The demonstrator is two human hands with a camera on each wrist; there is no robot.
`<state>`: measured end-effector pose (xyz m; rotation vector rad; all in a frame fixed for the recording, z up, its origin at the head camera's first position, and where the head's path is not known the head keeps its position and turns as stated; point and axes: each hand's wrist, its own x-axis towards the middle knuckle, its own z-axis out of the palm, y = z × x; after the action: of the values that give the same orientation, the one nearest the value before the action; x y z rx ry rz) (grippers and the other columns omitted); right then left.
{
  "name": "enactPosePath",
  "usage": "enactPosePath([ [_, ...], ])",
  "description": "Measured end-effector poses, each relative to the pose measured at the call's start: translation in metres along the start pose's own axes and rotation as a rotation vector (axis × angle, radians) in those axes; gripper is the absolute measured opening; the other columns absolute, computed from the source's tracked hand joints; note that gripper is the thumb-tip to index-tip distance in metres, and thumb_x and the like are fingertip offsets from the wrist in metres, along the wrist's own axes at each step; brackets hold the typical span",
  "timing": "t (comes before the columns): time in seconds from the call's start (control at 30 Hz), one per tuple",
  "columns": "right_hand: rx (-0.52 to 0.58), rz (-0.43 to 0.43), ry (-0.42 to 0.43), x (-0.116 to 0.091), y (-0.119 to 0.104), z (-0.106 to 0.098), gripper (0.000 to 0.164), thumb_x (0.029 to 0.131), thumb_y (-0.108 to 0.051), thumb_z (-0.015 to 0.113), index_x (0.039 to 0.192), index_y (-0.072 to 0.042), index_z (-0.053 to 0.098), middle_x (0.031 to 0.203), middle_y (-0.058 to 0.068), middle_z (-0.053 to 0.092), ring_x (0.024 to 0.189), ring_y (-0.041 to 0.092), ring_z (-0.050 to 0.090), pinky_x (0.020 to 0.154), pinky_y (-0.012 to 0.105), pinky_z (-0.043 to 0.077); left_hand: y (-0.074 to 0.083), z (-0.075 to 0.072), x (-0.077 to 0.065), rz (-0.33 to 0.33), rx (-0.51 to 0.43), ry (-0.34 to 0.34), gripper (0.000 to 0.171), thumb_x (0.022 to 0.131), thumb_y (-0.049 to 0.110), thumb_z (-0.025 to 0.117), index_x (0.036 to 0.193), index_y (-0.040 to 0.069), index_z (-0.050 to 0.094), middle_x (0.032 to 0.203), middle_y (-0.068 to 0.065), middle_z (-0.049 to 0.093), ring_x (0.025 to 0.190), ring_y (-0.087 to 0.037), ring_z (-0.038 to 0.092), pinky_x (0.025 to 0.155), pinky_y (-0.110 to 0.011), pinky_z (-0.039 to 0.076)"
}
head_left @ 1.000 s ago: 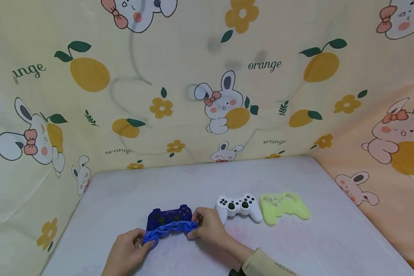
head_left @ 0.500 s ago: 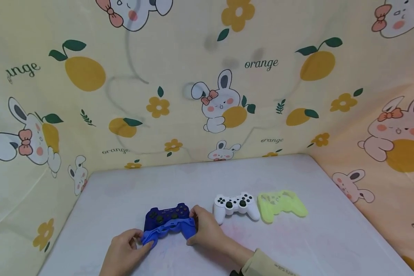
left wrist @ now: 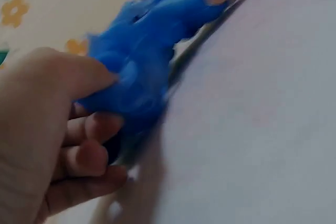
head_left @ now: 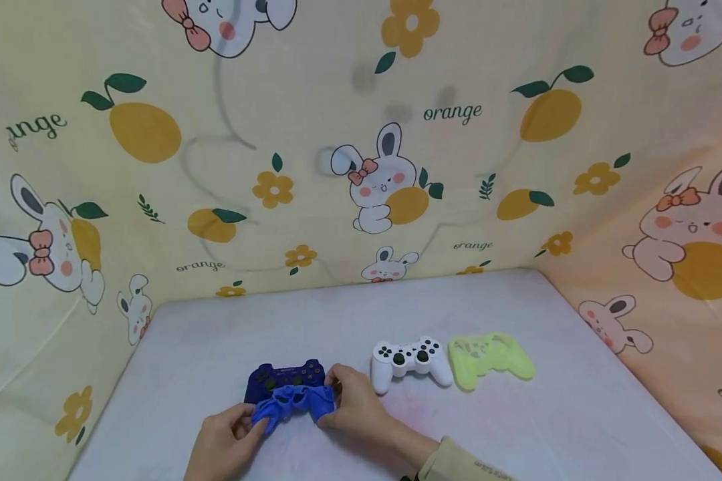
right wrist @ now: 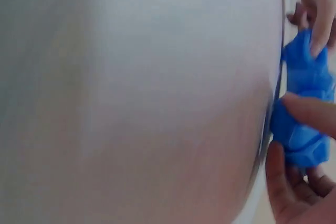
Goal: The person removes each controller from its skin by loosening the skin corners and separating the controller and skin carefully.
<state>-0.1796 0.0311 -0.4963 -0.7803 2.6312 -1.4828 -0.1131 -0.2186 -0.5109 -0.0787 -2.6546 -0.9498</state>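
A blue silicone controller cover (head_left: 295, 403) is bunched over the near side of a dark blue game controller (head_left: 284, 375). My left hand (head_left: 224, 441) pinches the cover's left end, the thumb on top. At the other end, my right hand (head_left: 359, 409) grips the cover between thumb and fingers. The controller's upper face, with its buttons and sticks, shows beyond the cover, while its grips are hidden. In the left wrist view the cover (left wrist: 139, 72) looks wrinkled and slack. The right wrist view has the cover (right wrist: 304, 77) stretching between both hands.
Right of my hands lies a white game controller (head_left: 400, 369). Beside it is a yellow-green silicone cover (head_left: 487, 361), lying flat. All rest on a pale table (head_left: 505, 434), backed by a patterned cloth (head_left: 313, 120) with bunnies and oranges.
The cover's middle has crumpled, its right end pulled toward me and inward. My hands are slightly closer together, and more of the controller's near face shows. The head view has shifted slightly.
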Motion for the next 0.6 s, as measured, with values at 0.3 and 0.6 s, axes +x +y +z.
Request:
enactPosePath([
  [0.3,0.038,0.061,-0.006,0.0020,-0.0028,-0.0009,0.054,0.053,0.004,0.092,0.091,-0.013,0.057,0.079,-0.004,0.059,0.073,0.014,0.056,0.065,0.024,0.046,0.0020,0.0048,-0.0015,0.034,-0.055,0.020,0.019,0.070,0.004,0.085,0.082,0.007,0.071,0.061,0.016,0.048,0.051,0.000,0.043,0.049,-0.021,0.043],
  [0.6,0.016,0.037,-0.052,0.0053,-0.0016,-0.0048,0.049,0.057,0.003,0.091,0.088,-0.013,0.056,0.075,-0.003,0.057,0.068,0.014,0.054,0.059,0.023,0.045,0.0037,0.0025,-0.0014,0.043,-0.087,-0.016,0.021,0.069,0.003,0.085,0.081,0.008,0.069,0.062,0.017,0.049,0.052,0.000,0.045,0.049,-0.022,0.044],
])
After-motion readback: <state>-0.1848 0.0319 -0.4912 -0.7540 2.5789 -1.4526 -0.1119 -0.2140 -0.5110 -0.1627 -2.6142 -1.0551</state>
